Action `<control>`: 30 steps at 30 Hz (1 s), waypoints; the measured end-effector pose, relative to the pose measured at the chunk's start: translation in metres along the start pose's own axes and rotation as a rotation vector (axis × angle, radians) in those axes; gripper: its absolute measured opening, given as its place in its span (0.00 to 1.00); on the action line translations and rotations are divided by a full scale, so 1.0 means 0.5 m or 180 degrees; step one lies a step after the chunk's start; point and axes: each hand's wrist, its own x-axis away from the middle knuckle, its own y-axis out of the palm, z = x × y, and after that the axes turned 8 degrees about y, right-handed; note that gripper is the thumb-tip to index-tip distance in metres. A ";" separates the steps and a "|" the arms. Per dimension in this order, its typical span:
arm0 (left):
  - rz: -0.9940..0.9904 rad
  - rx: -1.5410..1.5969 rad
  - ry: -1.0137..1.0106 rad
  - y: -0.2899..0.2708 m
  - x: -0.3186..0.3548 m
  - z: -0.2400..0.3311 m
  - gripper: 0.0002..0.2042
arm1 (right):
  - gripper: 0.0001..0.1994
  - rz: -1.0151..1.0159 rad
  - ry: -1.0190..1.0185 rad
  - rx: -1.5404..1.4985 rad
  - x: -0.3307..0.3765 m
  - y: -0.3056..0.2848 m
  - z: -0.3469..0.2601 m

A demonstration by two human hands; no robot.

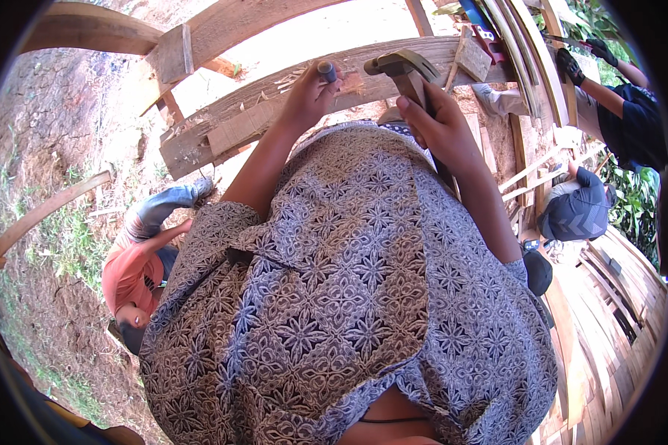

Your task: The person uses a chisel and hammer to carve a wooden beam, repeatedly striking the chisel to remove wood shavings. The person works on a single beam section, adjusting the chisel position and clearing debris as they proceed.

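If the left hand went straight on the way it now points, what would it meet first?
Likely the wooden plank below the left hand, though depth is unclear.

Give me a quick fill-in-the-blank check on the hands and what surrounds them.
1. The right hand grips a ____.
2. The hand around the dark cylindrical tool is the person's ____ one.
3. The long beam by the hands is made of ____.
4. The co-worker at upper right wears black ____.

Missing words: hammer; left; wood; gloves.

Dull metal hammer head (404, 64) — rough wooden beam (362, 86) (matt)
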 end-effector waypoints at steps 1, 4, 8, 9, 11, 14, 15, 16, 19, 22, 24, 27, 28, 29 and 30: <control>-0.0007 -0.0011 -0.0025 -0.001 0.000 0.004 0.12 | 0.10 0.0003 -0.0030 -0.0009 0.002 0.001 -0.003; 0.0012 -0.0015 0.0063 -0.001 0.001 0.008 0.11 | 0.10 0.0021 -0.0140 0.0119 0.001 0.004 0.001; 0.0037 0.0010 0.0149 -0.003 0.002 0.009 0.09 | 0.12 -0.0006 -0.0140 0.0165 0.002 0.012 0.000; 0.0045 0.0006 0.0139 0.000 0.001 0.006 0.09 | 0.12 -0.0023 -0.0065 0.0136 0.009 0.014 -0.011; 0.0059 -0.0001 0.0121 0.006 -0.002 0.001 0.09 | 0.13 -0.0060 0.0106 0.0164 0.002 0.004 -0.010; 0.0099 0.0297 -0.0026 0.012 0.004 0.000 0.09 | 0.14 -0.0103 0.0243 0.0123 0.006 0.004 -0.011; 0.0099 0.0293 -0.0011 0.012 0.003 0.001 0.09 | 0.14 -0.0123 0.0255 0.0078 0.007 0.004 -0.012; 0.0099 0.0288 0.0003 0.011 0.002 0.000 0.09 | 0.13 -0.0117 0.0257 0.0077 0.008 0.004 -0.015; 0.0073 0.0228 0.0006 0.015 0.003 -0.009 0.10 | 0.13 -0.0074 0.0181 0.0191 0.010 0.004 -0.018; 0.0103 0.0048 0.0191 0.015 0.004 -0.006 0.09 | 0.13 0.0049 -0.0092 0.0431 0.009 0.003 -0.026; 0.0142 0.0009 0.0254 0.014 0.005 0.000 0.10 | 0.14 0.0198 -0.0328 0.0481 0.009 0.006 -0.060; 0.0171 0.0045 0.0208 0.014 0.004 0.002 0.11 | 0.14 0.0375 -0.0930 0.0207 0.001 0.030 -0.084; 0.0143 0.0014 0.0232 0.015 -0.002 -0.001 0.11 | 0.14 0.0439 -0.1117 0.0158 -0.007 0.033 -0.080; 0.0116 -0.0017 0.0256 0.017 -0.005 -0.003 0.12 | 0.13 0.0454 -0.1483 0.0888 -0.034 0.027 -0.052; 0.0175 0.0005 0.0220 0.022 -0.008 -0.005 0.12 | 0.13 0.0290 -0.1353 0.1157 -0.054 0.033 -0.034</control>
